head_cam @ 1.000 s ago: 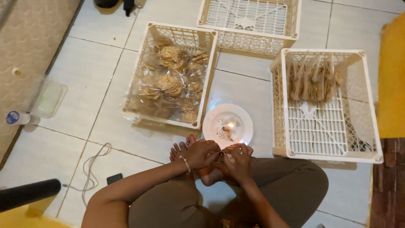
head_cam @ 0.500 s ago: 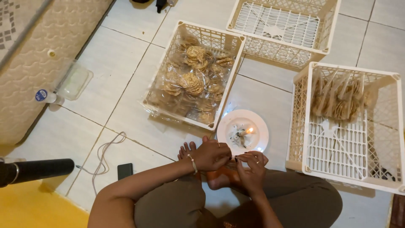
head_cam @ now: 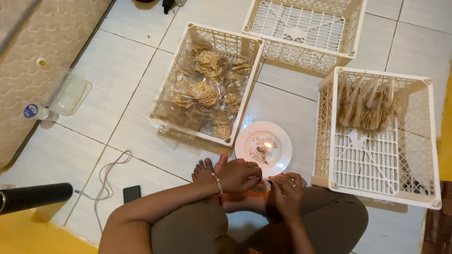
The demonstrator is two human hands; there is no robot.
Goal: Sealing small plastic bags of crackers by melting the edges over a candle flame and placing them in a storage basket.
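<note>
closely, both hands, left hand (head_cam: 240, 175) and right hand (head_cam: 286, 192), are pressed together on a small packet (head_cam: 262, 186); a candle plate (head_cam: 263, 147) is hemmed between two crates (head_cam: 205, 84) (head_cam: 376, 136), with bare tiled floor (head_cam: 117, 108) left alongside.

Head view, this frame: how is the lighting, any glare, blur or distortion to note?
Head view: dim, warm indoor light; the candle flame on the white plate is blown out to a bright spot; plastic bags in the left crate show mild sheen; both hands, left hand and right hand, are fairly sharp; tile lines bow slightly toward the edges.
</note>
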